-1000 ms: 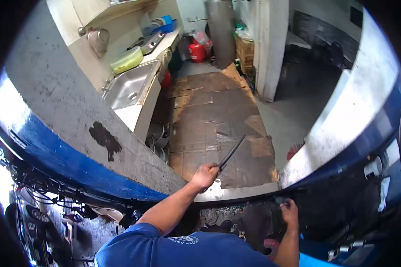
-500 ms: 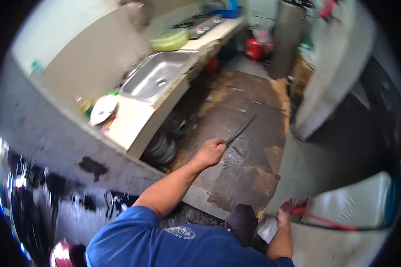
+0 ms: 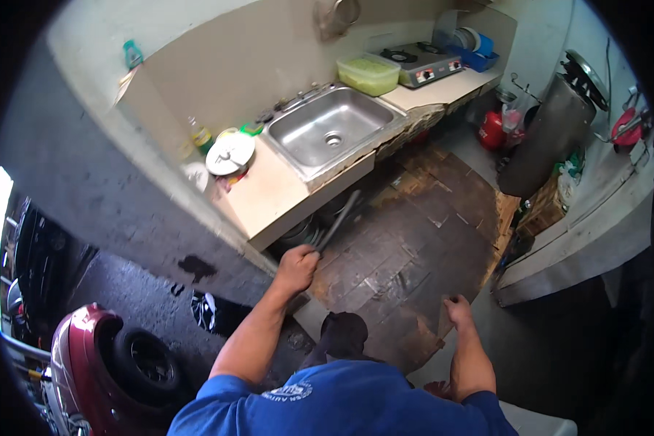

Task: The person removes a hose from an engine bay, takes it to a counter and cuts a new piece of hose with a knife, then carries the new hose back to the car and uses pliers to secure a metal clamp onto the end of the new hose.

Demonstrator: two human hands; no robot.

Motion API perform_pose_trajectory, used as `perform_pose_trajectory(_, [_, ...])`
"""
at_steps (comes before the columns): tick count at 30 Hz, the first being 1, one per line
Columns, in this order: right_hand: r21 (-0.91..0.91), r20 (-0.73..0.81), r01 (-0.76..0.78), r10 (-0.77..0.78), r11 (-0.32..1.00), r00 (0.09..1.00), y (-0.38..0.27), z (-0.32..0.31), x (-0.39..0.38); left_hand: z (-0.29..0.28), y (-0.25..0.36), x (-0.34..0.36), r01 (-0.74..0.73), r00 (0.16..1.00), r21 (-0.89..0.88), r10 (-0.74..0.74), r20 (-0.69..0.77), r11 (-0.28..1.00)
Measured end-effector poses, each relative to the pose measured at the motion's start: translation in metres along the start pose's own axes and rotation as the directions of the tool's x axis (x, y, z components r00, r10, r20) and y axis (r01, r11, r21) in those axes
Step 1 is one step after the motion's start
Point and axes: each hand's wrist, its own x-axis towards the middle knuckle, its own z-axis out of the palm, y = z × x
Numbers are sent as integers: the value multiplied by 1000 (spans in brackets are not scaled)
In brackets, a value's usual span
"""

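A dark rod [image 3: 339, 221], thin and slightly bent, is slanting up and away just on the near side of the sink [image 3: 305, 136], its far end pointing toward the edge below the basin; can't tell if that end is touching anything. The L hand [image 3: 296, 270] is closing tight round the rod's near end, knuckles up, nearer the person than the sink. The R hand [image 3: 456, 311] is hanging lower and well to the R of the sink, fingers loosely curling; can't tell if it's holding anything. Under it, brown cardboard sheets [image 3: 414, 247] are covering the floor in front of the sink.

The worktop [image 3: 269, 200] is framing the sink. Just L of the sink, a white plate [image 3: 229, 150] is lying nr a small bottle [image 3: 201, 136] w/ yellowish contents. Just R of it, a lime-green tub [image 3: 368, 76] is sitting beside a two-burner stove [image 3: 420, 64], & past that, further R of the sink, a blue rack [image 3: 478, 58] is holding dishes.

Well R of the sink, a red tank [image 3: 491, 131] is standing on the floor nr a tall dark cylinder [image 3: 548, 134], which is looking tilted. Well L & nearer than the sink, a dark red car body [image 3: 83, 338] is showing w/ a black tyre [image 3: 127, 356].
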Motion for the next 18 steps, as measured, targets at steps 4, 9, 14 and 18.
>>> perform_pose_trajectory(4, [-76,142,57,-45,995,989,-138,1,30,10,-33,24,87,993,29,-84,-83,996])
perform_pose_trajectory(9, [-277,330,96,1,956,944,-162,-8,71,43,-27,112,341,939,-15,-341,-45,940])
perform_pose_trajectory(14, [-175,280,-144,189,974,941,-100,-51,94,91,-23,224,335,936,78,-341,84,939])
perform_pose_trajectory(18, [-372,224,-173,269,912,937,-8,-89,133,152,-19,311,212,968,101,-223,115,972])
